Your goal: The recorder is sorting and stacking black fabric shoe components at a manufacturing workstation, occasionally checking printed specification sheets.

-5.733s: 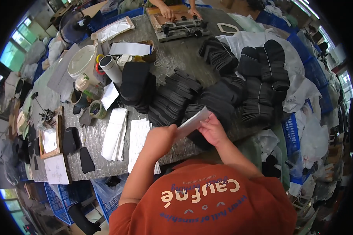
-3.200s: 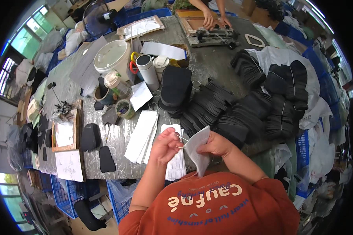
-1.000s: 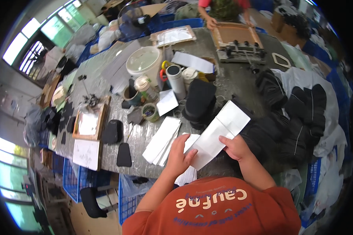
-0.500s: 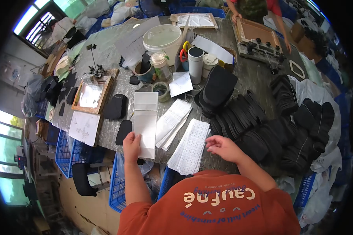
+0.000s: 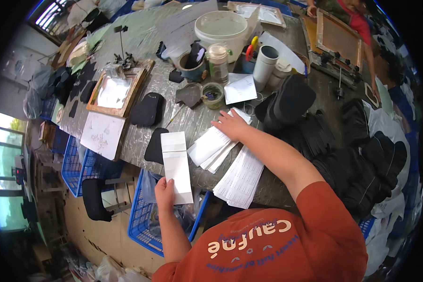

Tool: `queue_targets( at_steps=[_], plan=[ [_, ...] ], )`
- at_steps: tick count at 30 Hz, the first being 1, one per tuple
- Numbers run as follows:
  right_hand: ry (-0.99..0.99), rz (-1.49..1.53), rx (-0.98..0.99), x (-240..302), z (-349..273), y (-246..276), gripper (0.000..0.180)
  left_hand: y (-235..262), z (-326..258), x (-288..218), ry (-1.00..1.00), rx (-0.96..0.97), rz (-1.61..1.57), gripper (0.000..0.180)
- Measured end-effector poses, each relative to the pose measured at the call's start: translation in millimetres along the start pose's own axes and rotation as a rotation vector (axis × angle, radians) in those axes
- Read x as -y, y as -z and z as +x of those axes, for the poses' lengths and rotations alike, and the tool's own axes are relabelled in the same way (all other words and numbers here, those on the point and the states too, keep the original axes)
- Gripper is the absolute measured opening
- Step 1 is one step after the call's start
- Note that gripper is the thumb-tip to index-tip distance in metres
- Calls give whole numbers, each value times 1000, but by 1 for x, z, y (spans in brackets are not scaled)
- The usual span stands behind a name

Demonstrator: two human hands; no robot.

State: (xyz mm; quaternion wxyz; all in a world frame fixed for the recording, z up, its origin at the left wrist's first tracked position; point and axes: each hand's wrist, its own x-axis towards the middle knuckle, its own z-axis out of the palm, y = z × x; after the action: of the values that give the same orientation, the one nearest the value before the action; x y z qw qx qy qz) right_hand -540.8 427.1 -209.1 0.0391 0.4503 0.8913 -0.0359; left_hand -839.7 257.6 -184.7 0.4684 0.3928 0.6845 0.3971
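My left hand (image 5: 164,193) grips the near end of a long white paper bag (image 5: 176,165), holding it out over the table's front edge. My right hand (image 5: 230,126) lies flat, fingers spread, on a fanned stack of white paper bags (image 5: 210,145) on the foil-covered table (image 5: 141,141). A second stack of white printed sheets (image 5: 239,176) sits just right of it, at the table edge. A black insole-shaped piece (image 5: 154,145) lies beside the held bag.
Piles of black insoles (image 5: 362,155) fill the table's right side. A wooden screen frame (image 5: 115,91), cups, jars and a white bucket (image 5: 221,28) stand behind. Blue crates (image 5: 148,221) sit on the floor at left. Another person (image 5: 348,11) works at a frame at the far end.
My left hand carried one white bag leftward off the stack and now holds it out over the table edge. My right hand let go and moved onto the fanned stack.
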Motion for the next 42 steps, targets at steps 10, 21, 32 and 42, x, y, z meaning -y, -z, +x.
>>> queue_targets(
  at_steps=[10,21,32,42],
  plan=[
    [163,-31,-191,-9,-29,16,49,26,5,11,32,-61,-27,16],
    [225,115,-373,-11,-64,11,18,1,68,-47,-242,100,318,16],
    [205,120,-427,0,-82,11,21,-125,135,-71,-351,739,768,23],
    [42,125,-303,0,-43,21,55,-115,123,-48,-535,361,642,21]
  ],
)
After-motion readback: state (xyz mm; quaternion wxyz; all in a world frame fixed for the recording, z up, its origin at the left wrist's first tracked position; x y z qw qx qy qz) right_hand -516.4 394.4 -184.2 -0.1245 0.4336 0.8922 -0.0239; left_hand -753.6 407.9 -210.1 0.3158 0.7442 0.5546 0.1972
